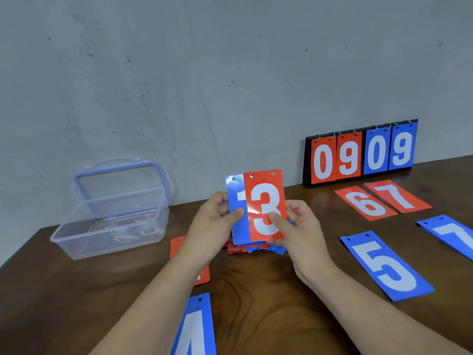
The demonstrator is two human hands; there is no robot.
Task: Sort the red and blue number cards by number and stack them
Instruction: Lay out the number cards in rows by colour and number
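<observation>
The red 3 card (265, 204) is pinched between fingers (280, 221) of the right hand (300, 228); the blue card (235, 201) behind is gripped by the left hand (213, 222).

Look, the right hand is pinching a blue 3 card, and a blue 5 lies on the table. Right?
Not quite. The head view shows the 3 card is red, not blue. The right hand does pinch it, and the blue 5 does lie on the table.
</observation>
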